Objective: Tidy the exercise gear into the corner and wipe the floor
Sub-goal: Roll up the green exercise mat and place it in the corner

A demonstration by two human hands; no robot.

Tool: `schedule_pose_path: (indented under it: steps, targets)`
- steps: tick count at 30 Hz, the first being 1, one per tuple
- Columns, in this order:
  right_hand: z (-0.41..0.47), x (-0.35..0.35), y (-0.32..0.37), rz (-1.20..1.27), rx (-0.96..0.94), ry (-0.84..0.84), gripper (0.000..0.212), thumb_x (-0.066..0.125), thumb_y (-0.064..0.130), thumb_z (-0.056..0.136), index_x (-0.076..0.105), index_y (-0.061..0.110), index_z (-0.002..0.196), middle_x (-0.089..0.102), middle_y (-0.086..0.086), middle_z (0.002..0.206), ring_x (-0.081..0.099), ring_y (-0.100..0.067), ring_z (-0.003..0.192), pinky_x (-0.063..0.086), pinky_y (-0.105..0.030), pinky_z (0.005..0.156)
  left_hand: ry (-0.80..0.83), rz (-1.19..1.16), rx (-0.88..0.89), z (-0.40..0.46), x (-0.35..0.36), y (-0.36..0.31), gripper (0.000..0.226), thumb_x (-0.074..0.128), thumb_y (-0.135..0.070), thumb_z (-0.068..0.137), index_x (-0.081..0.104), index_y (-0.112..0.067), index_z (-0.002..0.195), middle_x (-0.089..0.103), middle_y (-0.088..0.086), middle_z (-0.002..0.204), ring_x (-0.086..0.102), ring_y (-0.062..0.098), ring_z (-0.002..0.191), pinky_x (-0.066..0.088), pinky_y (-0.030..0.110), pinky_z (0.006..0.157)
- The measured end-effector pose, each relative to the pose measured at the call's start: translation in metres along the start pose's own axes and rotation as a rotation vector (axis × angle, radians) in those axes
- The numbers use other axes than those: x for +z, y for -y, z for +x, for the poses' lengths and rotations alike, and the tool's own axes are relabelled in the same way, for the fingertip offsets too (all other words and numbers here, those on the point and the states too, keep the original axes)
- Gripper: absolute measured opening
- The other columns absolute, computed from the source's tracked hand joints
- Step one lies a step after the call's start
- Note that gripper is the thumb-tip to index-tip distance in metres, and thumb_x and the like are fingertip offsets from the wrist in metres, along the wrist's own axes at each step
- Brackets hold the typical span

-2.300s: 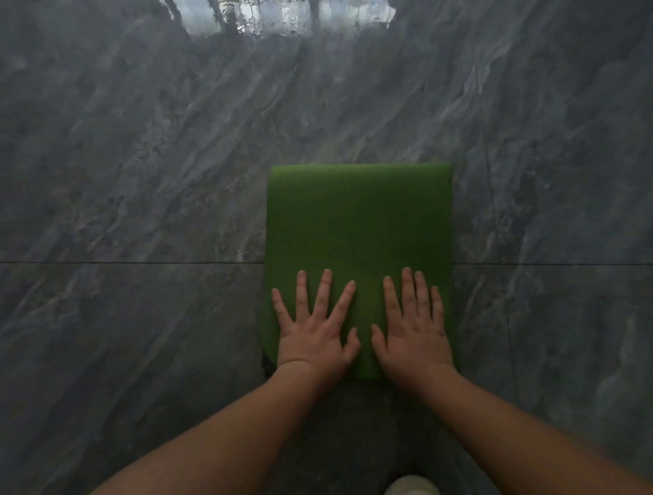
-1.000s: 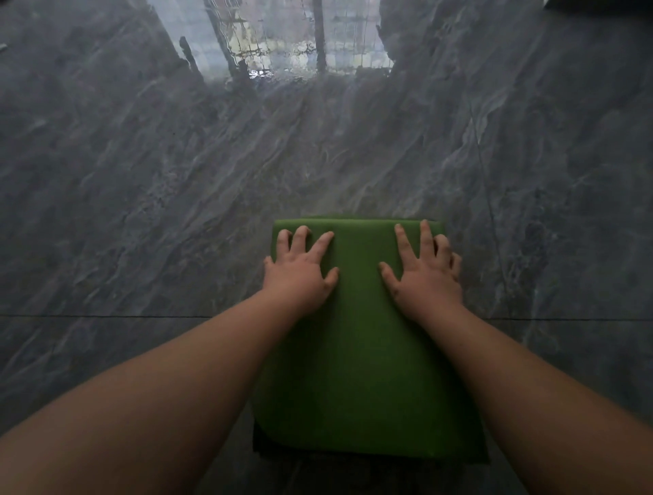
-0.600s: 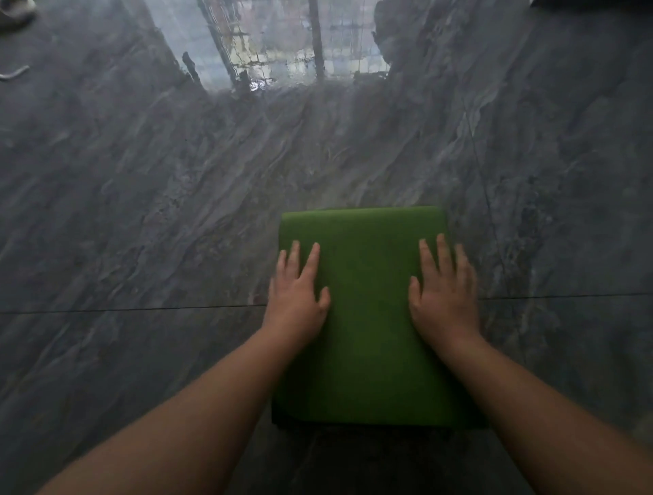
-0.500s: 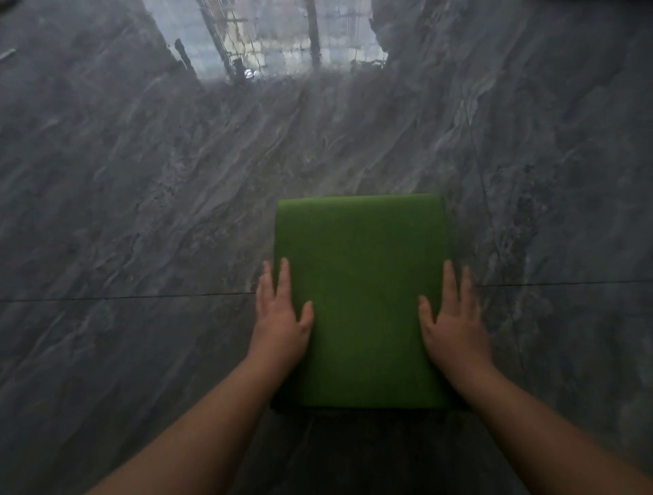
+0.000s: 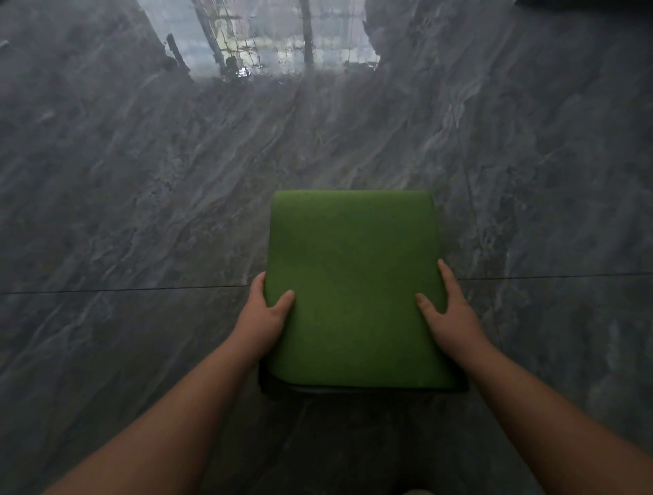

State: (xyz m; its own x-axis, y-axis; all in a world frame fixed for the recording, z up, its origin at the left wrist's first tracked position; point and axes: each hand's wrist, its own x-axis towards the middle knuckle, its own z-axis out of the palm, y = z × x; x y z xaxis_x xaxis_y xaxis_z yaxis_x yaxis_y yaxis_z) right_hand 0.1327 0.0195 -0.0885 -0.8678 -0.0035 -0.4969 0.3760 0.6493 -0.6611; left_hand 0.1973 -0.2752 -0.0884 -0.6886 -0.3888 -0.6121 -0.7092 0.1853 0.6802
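A folded green exercise mat (image 5: 351,282) lies on the glossy grey marble floor (image 5: 141,176) right in front of me. My left hand (image 5: 263,314) grips its left edge, thumb on top and fingers tucked beneath. My right hand (image 5: 450,311) holds the right edge the same way, thumb resting on the green surface. The mat's near edge shows dark layers underneath.
Grey veined tiles spread all around, with a grout line (image 5: 123,289) crossing under the mat. A bright window reflection (image 5: 282,39) shines on the floor far ahead. Something dark sits at the top right corner (image 5: 583,3).
My hands slid from lying flat on top of the mat outward to its two side edges and closed on them. The view shifted slightly.
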Motion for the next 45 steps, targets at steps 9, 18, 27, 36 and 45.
schedule_pose_path:
  steps: [9, 18, 27, 36, 45]
  targets:
    - [-0.106, -0.087, 0.119, 0.149, -0.103, -0.166, 0.074, 0.064, 0.025, 0.094, 0.023, 0.042, 0.153, 0.038, 0.016, 0.143, 0.041, -0.005, 0.133, 0.032, -0.025, 0.113, -0.059, 0.104, 0.121, -0.103, -0.078, -0.114, 0.069, 0.061, -0.039, 0.094, 0.024, -0.03, 0.152, 0.052, 0.003, 0.139, 0.054, 0.025, 0.122, 0.042, 0.043, 0.108]
    - [-0.315, -0.29, 0.352, 0.188, -0.122, -0.258, 0.073, 0.058, 0.034, 0.097, 0.014, 0.046, 0.154, 0.027, 0.015, 0.157, 0.029, -0.002, 0.139, 0.028, -0.029, 0.117, -0.041, 0.077, 0.311, -0.335, -0.225, -0.373, 0.06, 0.06, -0.03, 0.097, 0.029, -0.026, 0.148, 0.048, -0.004, 0.131, 0.052, 0.019, 0.116, 0.046, 0.042, 0.102]
    - [-0.524, -0.421, 0.509, 0.201, -0.13, -0.432, 0.076, 0.059, 0.031, 0.097, 0.011, 0.042, 0.155, 0.025, 0.005, 0.16, 0.026, -0.004, 0.139, 0.024, -0.026, 0.119, 0.074, 0.098, 0.522, -0.523, -0.341, -0.538, 0.064, 0.06, -0.024, 0.097, 0.025, -0.024, 0.151, 0.044, -0.005, 0.13, 0.053, 0.016, 0.108, 0.049, 0.028, 0.087]
    - [-0.652, -0.452, 0.51, 0.311, -0.121, -0.751, 0.081, 0.065, 0.027, 0.093, 0.014, 0.041, 0.155, 0.028, 0.011, 0.158, 0.031, -0.007, 0.142, 0.03, -0.033, 0.116, 0.231, 0.099, 0.765, -0.622, -0.351, -0.591, 0.059, 0.06, -0.016, 0.096, 0.033, -0.023, 0.148, 0.051, -0.005, 0.121, 0.055, -0.005, 0.088, 0.047, 0.019, 0.076]
    - [-0.716, -0.516, 0.448, 0.383, -0.074, -0.967, 0.081, 0.067, 0.023, 0.092, 0.019, 0.041, 0.155, 0.034, 0.024, 0.144, 0.036, 0.006, 0.13, 0.029, -0.007, 0.105, 0.403, 0.15, 0.899, -0.678, -0.26, -0.632, 0.06, 0.063, -0.022, 0.094, 0.034, -0.034, 0.145, 0.054, -0.007, 0.122, 0.058, 0.016, 0.102, 0.048, 0.036, 0.088]
